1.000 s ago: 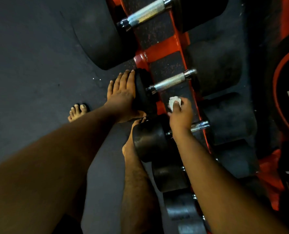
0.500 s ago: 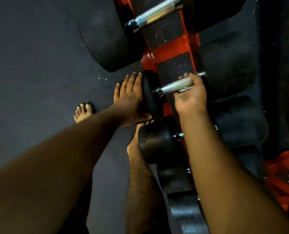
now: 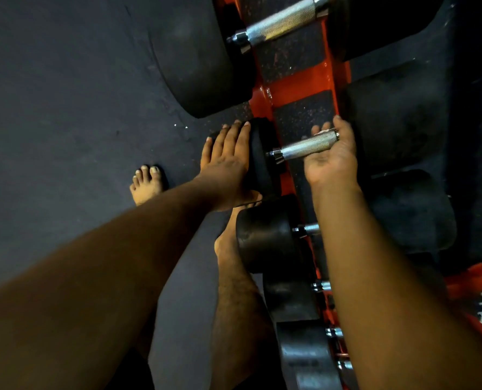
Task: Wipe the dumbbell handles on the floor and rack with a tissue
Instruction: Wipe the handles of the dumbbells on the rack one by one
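Right hand [image 3: 331, 159] palm-up under the knurled silver dumbbell handle [image 3: 307, 144], fingers curled round it, white tissue scrap [image 3: 323, 132] pinched against the metal. Left hand [image 3: 228, 164] rests flat, fingers straight, on the black rubber dumbbell head [image 3: 261, 164] on the orange steel rack [image 3: 299, 88].

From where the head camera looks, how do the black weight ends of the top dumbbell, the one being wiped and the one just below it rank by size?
1. Top dumbbell's left end, clearly largest.
2. Left end of the dumbbell below.
3. Left end of the wiped dumbbell, partly hidden by the left hand.
Ranks 2 and 3 are unsure: the lower one sits nearer the camera.
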A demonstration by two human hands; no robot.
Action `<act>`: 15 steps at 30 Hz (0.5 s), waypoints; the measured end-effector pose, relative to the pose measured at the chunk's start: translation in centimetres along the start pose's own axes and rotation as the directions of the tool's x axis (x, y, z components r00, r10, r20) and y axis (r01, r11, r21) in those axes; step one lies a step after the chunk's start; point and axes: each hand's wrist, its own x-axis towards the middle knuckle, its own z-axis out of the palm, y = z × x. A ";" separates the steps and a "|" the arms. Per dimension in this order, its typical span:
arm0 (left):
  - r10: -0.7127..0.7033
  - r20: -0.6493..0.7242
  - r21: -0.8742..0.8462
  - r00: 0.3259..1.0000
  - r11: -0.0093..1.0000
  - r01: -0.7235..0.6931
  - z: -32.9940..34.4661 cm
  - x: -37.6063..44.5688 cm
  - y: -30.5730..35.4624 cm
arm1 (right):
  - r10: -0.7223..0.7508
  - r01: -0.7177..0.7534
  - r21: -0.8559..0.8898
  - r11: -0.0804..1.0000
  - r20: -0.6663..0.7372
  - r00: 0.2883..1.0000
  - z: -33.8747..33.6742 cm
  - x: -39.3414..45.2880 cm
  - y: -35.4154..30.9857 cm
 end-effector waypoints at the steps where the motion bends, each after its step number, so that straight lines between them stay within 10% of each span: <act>1: 0.000 -0.002 -0.001 1.000 1.000 0.000 0.0 0.0 0.0 | -0.005 0.005 -0.003 1.000 0.025 1.000 -0.2 -0.2 0.1; 15: -0.013 0.002 0.006 1.000 1.000 0.013 0.1 0.1 0.1 | -0.045 0.043 0.082 0.996 0.013 0.999 -0.3 -0.9 1.1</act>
